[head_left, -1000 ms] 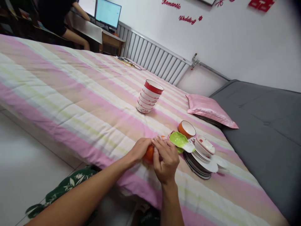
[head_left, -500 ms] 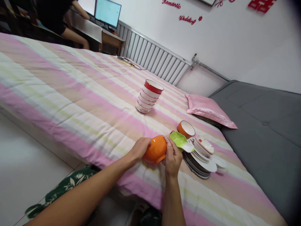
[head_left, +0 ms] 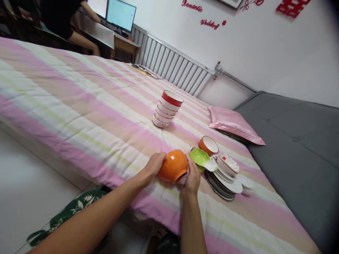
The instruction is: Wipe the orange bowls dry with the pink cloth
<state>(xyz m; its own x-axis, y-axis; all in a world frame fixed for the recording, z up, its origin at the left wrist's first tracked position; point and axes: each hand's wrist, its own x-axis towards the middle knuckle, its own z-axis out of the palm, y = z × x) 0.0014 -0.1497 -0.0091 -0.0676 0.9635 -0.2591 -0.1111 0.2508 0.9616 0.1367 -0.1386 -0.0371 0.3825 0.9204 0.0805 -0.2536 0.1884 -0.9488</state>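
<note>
An orange bowl (head_left: 173, 166) is tilted on its side just above the bed's near edge, its base facing down and to the right. My left hand (head_left: 155, 165) grips its left side, thumb on the outside. On the other side, the fingers of my right hand (head_left: 192, 176) press against the bowl near its base; something pale shows beneath them that I cannot make out. Close to my right hand lies a green leaf-shaped dish (head_left: 199, 157) with a white end. Behind that dish stands a second orange bowl (head_left: 209, 145), white inside.
A stack of plates (head_left: 221, 188) with small white dishes (head_left: 230, 163) on top stands at the right. Farther back is a stack of red-and-white bowls (head_left: 167, 109). A pink pillow (head_left: 233, 123) lies by the grey headboard (head_left: 293, 141). A person (head_left: 60, 21) sits at a desk.
The orange bowl has turned slightly in my hands, showing more of its base. My right hand's fingers have slid lower along its side.
</note>
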